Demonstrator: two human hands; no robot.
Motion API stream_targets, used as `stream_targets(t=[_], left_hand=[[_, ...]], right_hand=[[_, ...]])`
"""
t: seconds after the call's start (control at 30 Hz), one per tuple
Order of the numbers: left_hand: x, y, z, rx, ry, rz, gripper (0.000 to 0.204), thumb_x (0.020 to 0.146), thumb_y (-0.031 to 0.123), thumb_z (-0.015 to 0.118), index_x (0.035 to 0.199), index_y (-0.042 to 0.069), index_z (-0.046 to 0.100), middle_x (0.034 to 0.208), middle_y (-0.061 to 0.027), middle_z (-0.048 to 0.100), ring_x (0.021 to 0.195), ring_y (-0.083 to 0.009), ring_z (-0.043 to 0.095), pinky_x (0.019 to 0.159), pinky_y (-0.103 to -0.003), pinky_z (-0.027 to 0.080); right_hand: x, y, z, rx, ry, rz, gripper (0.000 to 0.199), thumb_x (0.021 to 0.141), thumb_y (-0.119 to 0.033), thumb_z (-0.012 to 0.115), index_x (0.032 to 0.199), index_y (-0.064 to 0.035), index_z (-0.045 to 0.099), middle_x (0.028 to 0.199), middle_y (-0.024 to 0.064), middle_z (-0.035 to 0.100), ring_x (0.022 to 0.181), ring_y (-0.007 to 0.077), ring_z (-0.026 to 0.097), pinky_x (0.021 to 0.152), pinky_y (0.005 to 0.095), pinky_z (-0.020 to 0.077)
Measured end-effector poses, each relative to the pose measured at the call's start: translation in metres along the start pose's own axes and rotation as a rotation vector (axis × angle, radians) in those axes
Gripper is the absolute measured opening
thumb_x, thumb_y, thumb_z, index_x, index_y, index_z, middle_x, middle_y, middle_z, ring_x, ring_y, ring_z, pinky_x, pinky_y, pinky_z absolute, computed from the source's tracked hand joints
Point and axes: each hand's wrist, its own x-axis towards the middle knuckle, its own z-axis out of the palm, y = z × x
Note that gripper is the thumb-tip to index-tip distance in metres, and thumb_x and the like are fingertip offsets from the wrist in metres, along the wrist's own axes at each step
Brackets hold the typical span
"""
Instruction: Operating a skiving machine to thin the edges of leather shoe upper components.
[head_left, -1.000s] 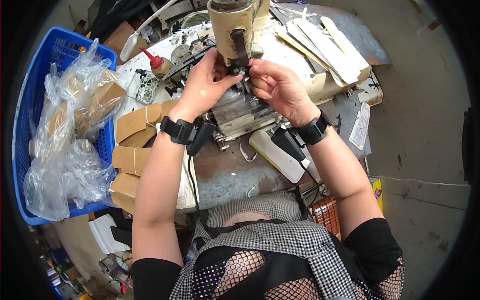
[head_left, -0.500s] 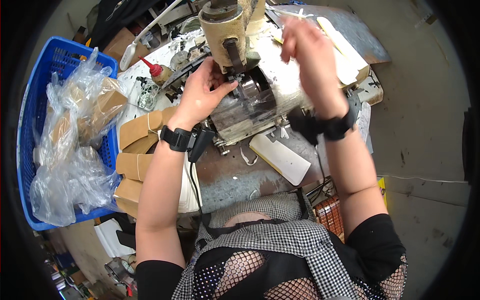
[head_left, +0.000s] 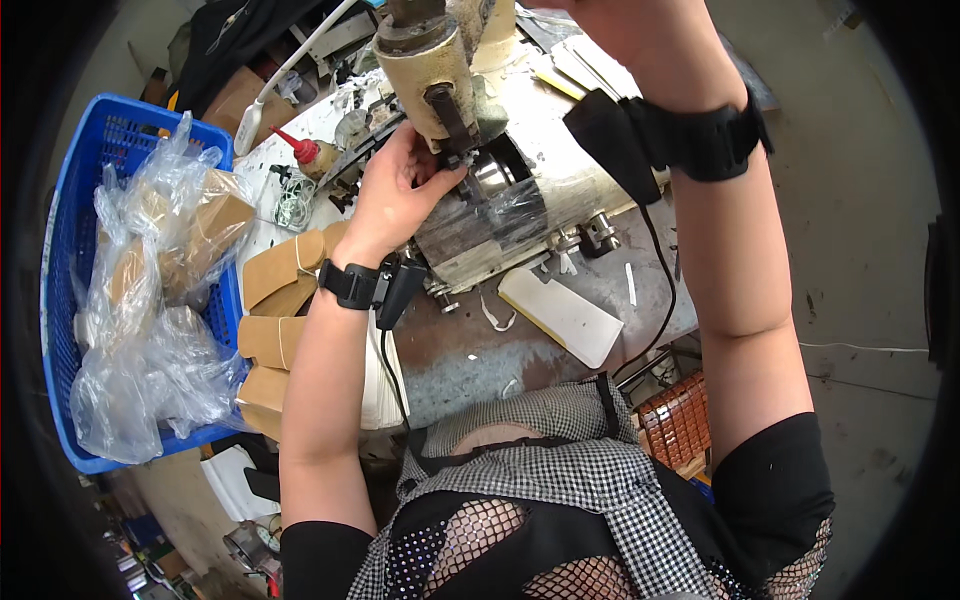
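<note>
My left hand (head_left: 392,200) is at the cream machine head (head_left: 425,80), low on its left side. Its thumb points at the small metal parts under the head, and the curled fingers go partly out of sight behind it. What they grip, if anything, I cannot make out. A shiny round metal part (head_left: 495,178) sits just right of the thumb, in the machine's bed (head_left: 480,235). Raised over the machine's right side, my right hand (head_left: 660,40) is cut off by the top edge, so its fingers are hidden. Both wrists wear black strapped devices.
At the left stands a blue basket (head_left: 65,300) with plastic-bagged brown pieces. Banded brown pieces (head_left: 275,340) lie beside it. A white piece with a yellow edge (head_left: 565,318) rests on the near tabletop (head_left: 465,385). A red-tipped bottle (head_left: 310,152) stands left of the machine.
My right hand has moved up and forward, its fingers passing out of the picture. My left hand has stayed at the machine head. The view has shifted slightly.
</note>
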Motion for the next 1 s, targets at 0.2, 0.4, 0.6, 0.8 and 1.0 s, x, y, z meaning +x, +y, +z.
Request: stream_targets(t=[0.2, 0.4, 0.6, 0.8, 1.0], left_hand=[[-0.007, 0.005, -0.001, 0.017, 0.045, -0.010, 0.044, 0.080, -0.002, 0.067, 0.120, -0.003, 0.047, 0.096, -0.0048, 0.062, 0.079, -0.0059, 0.054, 0.070, -0.021, 0.045], [-0.004, 0.003, -0.002, -0.083, 0.029, -0.027, 0.045, 0.081, -0.001, 0.066, 0.122, -0.003, 0.047, 0.101, -0.0067, 0.062, 0.086, -0.0088, 0.058, 0.075, -0.024, 0.048], [-0.005, 0.010, 0.001, -0.119, 0.016, -0.090, 0.043, 0.081, 0.000, 0.067, 0.119, -0.004, 0.049, 0.104, -0.0065, 0.062, 0.090, -0.0095, 0.058, 0.079, -0.025, 0.048], [-0.004, 0.010, 0.000, -0.206, 0.021, -0.118, 0.036, 0.082, -0.002, 0.066, 0.115, -0.003, 0.051, 0.103, -0.0055, 0.061, 0.090, -0.0090, 0.057, 0.080, -0.024, 0.047], [-0.040, 0.023, -0.024, -0.123, -0.022, -0.192, 0.024, 0.085, -0.002, 0.065, 0.106, 0.001, 0.055, 0.092, -0.0006, 0.061, 0.083, -0.0059, 0.057, 0.074, -0.020, 0.046]], right_hand=[[-0.064, 0.068, -0.023, -0.485, 0.127, 0.170, 0.022, 0.091, -0.023, 0.055, 0.091, -0.0024, 0.064, 0.062, -0.0037, 0.050, 0.051, 0.0007, 0.040, 0.046, 0.0160, 0.0297], [-0.107, 0.148, -0.010, -0.774, 0.101, 0.000, 0.020, 0.076, -0.012, 0.064, 0.089, 0.0027, 0.066, 0.074, 0.0147, 0.065, 0.064, 0.0230, 0.065, 0.062, 0.0329, 0.0514], [-0.115, 0.159, 0.007, -0.917, 0.126, -0.190, 0.019, 0.072, -0.011, 0.067, 0.082, 0.0014, 0.058, 0.073, 0.0148, 0.055, 0.068, 0.0335, 0.057, 0.063, 0.0429, 0.0482], [-0.111, 0.171, 0.006, -1.078, 0.170, -0.333, 0.017, 0.075, -0.008, 0.069, 0.086, 0.0003, 0.059, 0.069, 0.0113, 0.054, 0.059, 0.0248, 0.057, 0.054, 0.0343, 0.0468], [-0.126, 0.161, 0.030, -0.947, 0.062, -0.360, 0.012, 0.076, -0.007, 0.064, 0.078, -0.0016, 0.054, 0.071, 0.0154, 0.055, 0.062, 0.0347, 0.058, 0.055, 0.0420, 0.0481]])
